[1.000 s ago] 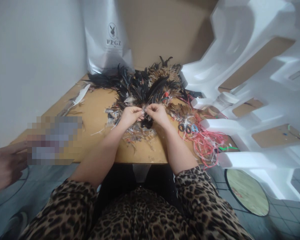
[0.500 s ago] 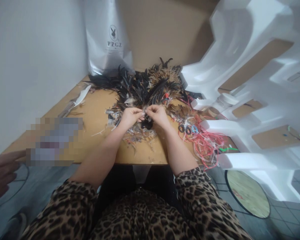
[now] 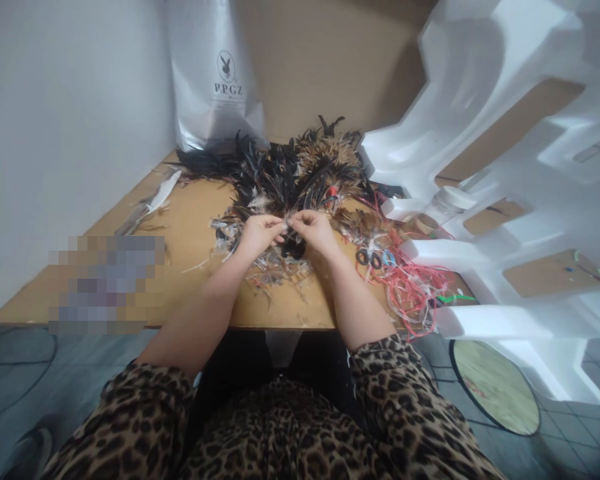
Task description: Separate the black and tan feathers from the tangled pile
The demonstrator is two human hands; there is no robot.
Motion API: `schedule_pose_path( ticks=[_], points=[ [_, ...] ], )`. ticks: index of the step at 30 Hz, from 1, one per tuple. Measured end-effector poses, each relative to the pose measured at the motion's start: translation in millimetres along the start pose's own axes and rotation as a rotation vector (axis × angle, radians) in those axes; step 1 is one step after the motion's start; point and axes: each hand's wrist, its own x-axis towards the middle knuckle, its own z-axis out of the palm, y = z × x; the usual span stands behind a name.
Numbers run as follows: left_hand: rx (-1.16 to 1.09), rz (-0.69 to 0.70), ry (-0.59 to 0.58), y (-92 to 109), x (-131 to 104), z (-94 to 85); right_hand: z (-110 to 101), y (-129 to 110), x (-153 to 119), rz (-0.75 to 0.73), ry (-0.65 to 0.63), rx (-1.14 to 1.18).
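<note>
Head view: another person's hand is no longer seen by the left front corner of the table [image 3: 197, 207]; the work seems undisturbed. Midway between front and back edges, the left hand [image 3: 261, 235] and right hand [image 3: 314, 232] are pinched nearly closed, apparently on one pale wisp [image 3: 287, 219], over feathers [image 3: 273, 170] heaped toward the back edge

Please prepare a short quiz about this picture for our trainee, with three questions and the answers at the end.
1. True or false: the bare left hand and bare right hand have their fingertips close together.

2. Which letters stand on the shiny silver bag behind the heap of black and brown feathers?
a) MKTR
b) PPGZ
c) LOWA

3. Fill in: the tangled thin string right of the hands is mostly coloured ____.

Key: 1. True; 2. b; 3. pinkish red.
</note>
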Motion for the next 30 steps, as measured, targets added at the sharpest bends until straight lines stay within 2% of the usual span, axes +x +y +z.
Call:
schedule_pose_path(
  ticks=[8, 17, 22, 26, 30],
  points=[
    [-0.16, -0.016, 0.035, 2.6, 2.1, -2.3, -4.2, -7.7, -0.3, 0.07, 0.009, 0.004],
    [-0.203, -0.067, 0.019, -3.0, 5.7, -4.3, -6.4, -5.9, 0.8, 0.078, -0.014, -0.054],
    [-0.223, -0.09, 0.051, 0.6, 5.9, -4.7, -14.7, -8.4, -0.1, 0.083, -0.084, -0.112],
    [-0.154, -0.053, 0.08, 1.2, 7.5, -8.3, -20.5, -9.0, -0.2, 0.077, -0.128, -0.131],
    [0.045, 0.008, 0.08, -2.9, 7.9, -10.6, -15.5, -11.7, -1.7, 0.013, -0.106, -0.115]
  ],
)
